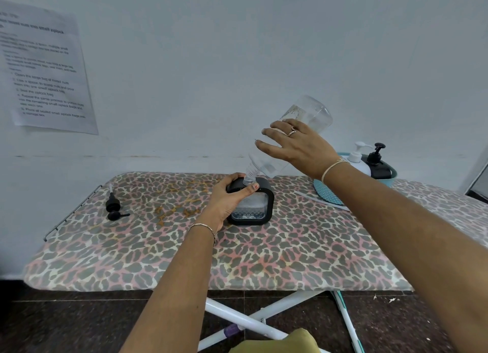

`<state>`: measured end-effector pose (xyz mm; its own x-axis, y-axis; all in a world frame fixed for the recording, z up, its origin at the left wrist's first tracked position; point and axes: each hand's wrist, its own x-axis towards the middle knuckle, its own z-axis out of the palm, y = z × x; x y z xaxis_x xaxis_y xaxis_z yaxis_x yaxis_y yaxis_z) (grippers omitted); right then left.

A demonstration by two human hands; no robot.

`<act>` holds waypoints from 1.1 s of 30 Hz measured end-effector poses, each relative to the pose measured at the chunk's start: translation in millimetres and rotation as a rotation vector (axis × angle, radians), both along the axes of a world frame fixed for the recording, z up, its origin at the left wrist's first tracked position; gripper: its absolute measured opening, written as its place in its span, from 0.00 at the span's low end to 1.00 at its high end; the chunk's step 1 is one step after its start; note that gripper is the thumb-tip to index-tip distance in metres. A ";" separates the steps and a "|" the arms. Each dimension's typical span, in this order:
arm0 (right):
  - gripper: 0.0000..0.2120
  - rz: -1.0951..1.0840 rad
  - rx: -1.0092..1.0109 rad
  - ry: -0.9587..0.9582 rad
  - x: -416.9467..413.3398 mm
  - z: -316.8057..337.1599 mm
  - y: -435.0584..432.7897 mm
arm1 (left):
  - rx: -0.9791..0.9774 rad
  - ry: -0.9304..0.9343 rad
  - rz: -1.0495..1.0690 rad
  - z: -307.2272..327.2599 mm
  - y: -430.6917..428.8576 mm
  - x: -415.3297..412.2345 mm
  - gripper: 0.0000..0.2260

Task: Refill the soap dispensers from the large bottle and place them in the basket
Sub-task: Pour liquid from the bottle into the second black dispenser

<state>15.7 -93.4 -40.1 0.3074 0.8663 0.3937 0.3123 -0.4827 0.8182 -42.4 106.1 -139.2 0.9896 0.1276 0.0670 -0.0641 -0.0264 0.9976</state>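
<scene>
Three dispensers: a black square dispenser [260, 205] mid-board, plus a white dispenser [357, 160] and a second black dispenser [378, 164] in the basket [393, 177].
One large bottle: clear large bottle [306, 115] tipped steeply, its ribbed neck down in the square dispenser's top opening.
One loose pump: black pump [113, 207] lying on the board's left end, well apart from the rest.
Two hands: left hand [228, 195] wraps fingers and thumb round the square dispenser's top corner; right hand [297, 147] holds the bottle's side with fingers spread and curved over it.
Square dispenser contents: clear liquid shows low in its front window, paler above.
Bottle contents: mostly see-through; the level is hard to make out.
Basket: teal, at the far right, holding both capped dispensers upright.
Surface: ironing board [171, 260] with a leopard-print cover.
Hidden: the right forearm covers the basket's near side and part of a teal woven mat [327, 194].
Blurred: print on the wall sheet [45, 70] is mostly unreadable.
</scene>
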 end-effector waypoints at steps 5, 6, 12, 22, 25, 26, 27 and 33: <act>0.27 0.037 -0.007 -0.004 1.3 1.5 -0.6 | 0.011 -0.004 -0.002 -0.8 0.7 0.3 0.17; 0.27 0.043 -0.009 -0.005 1.5 2.0 -0.7 | 0.012 -0.005 -0.003 -1.2 0.8 0.6 0.17; 0.27 0.060 -0.004 0.002 4.4 1.7 0.2 | 0.015 0.004 -0.004 -2.5 1.4 2.0 0.16; 0.35 -0.006 0.183 0.148 1.1 -16.1 -4.5 | 0.012 0.028 0.024 -5.3 2.7 5.3 0.20; 0.37 -0.045 0.286 0.222 0.2 -25.3 -6.5 | 0.000 0.031 0.020 -6.5 3.2 5.7 0.22; 0.37 -0.061 0.328 0.253 -1.2 -28.9 -7.7 | -0.001 0.027 0.017 -6.0 3.1 5.1 0.22; 0.38 -0.075 0.370 0.286 -2.9 -33.1 -8.5 | 0.001 0.024 0.016 -5.6 3.0 4.6 0.22; 0.40 -0.144 0.594 0.501 -9.0 -54.9 -10.3 | 0.005 0.007 0.012 -5.2 3.0 4.1 0.22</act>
